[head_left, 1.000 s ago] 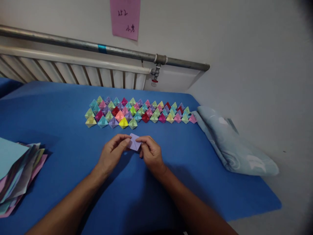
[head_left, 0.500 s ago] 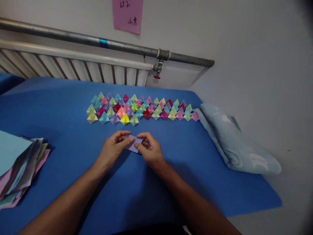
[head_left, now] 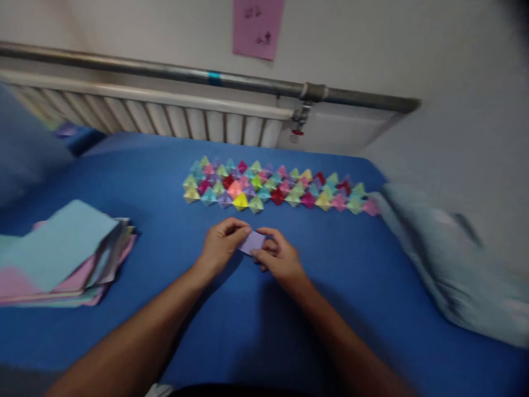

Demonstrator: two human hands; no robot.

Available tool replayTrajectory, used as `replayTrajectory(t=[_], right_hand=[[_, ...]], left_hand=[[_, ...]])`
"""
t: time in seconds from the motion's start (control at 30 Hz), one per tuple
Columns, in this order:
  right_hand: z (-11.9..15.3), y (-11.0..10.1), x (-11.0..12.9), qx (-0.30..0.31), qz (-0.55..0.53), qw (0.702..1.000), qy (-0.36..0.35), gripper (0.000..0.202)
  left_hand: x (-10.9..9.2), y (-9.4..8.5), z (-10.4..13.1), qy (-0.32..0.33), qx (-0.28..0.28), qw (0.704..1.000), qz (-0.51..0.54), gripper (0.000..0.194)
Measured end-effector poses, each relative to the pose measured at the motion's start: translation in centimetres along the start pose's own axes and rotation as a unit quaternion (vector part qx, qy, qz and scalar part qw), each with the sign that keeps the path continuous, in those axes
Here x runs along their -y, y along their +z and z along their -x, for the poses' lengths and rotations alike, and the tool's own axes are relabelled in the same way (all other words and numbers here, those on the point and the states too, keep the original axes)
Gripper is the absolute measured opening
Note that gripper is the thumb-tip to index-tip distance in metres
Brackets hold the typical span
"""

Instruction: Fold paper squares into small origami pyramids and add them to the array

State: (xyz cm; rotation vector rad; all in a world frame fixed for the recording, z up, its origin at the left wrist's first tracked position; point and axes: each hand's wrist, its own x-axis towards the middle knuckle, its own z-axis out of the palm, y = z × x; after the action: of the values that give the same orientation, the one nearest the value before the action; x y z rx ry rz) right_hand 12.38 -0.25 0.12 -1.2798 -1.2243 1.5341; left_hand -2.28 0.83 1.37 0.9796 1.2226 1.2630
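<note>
A small folded piece of light purple paper is held up between both hands, over the blue table surface. My left hand is closed, its thumb and fingers pinching the paper's left edge. On the other side, my right hand grips the right edge between thumb and forefinger, with its remaining fingers curled behind. Beyond the hands, several folded paper pieces in green, pink, red, yellow, blue and purple stand in staggered rows.
To the left lies a stack of coloured paper sheets. A folded pale blue-green blanket rests at the right. Behind the blue table are a radiator, a metal pipe with a valve, and a pink note on the wall.
The view has swung left, so everything sits further right and more of the paper stack shows. Both hands keep hold of the purple paper; the left fingers have shifted toward its upper left corner.
</note>
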Motion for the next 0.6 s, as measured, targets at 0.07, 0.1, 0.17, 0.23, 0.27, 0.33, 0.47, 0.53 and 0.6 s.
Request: replayTrajectory(t=[0.07, 0.1, 0.17, 0.23, 0.27, 0.33, 0.47, 0.53, 0.6], right_hand=[[0.03, -0.07, 0.21, -0.007, 0.010, 1.000, 0.012, 0.049], [-0.06, -0.09, 0.28, -0.017, 0.007, 1.000, 0.011, 0.051], [-0.30, -0.07, 0.39, -0.013, 0.002, 1.000, 0.015, 0.056], [-0.44, 0.00, 0.54, -0.010, 0.001, 1.000, 0.012, 0.059], [-0.44, 0.03, 0.61, -0.009, 0.004, 1.000, 0.015, 0.062], [-0.40, 0.04, 0.71, -0.008, 0.013, 1.000, 0.022, 0.065], [-0.32, -0.03, 0.64, -0.010, 0.026, 0.999, 0.026, 0.062], [-0.23, -0.02, 0.57, -0.014, 0.019, 1.000, 0.021, 0.059], [-0.10, 0.01, 0.52, -0.009, 0.007, 1.000, 0.022, 0.056]], left_hand=[[-0.23, 0.11, 0.00, -0.002, 0.013, 1.000, 0.007, 0.014], [-0.29, 0.10, -0.11, 0.001, 0.007, 1.000, -0.002, 0.013], [-0.28, -0.03, -0.43, 0.009, -0.009, 1.000, -0.017, 0.010], [-0.14, -0.26, -0.72, 0.014, -0.004, 1.000, -0.019, 0.008], [-0.04, -0.38, -0.81, 0.015, 0.000, 1.000, -0.022, 0.008], [0.17, -0.57, -0.88, 0.016, 0.000, 0.999, -0.030, 0.008], [0.35, -0.72, -0.76, 0.031, -0.011, 0.998, -0.051, 0.008], [0.28, -0.72, -0.62, 0.043, -0.014, 0.997, -0.057, 0.008], [0.21, -0.73, -0.51, 0.052, -0.016, 0.997, -0.056, 0.007]])
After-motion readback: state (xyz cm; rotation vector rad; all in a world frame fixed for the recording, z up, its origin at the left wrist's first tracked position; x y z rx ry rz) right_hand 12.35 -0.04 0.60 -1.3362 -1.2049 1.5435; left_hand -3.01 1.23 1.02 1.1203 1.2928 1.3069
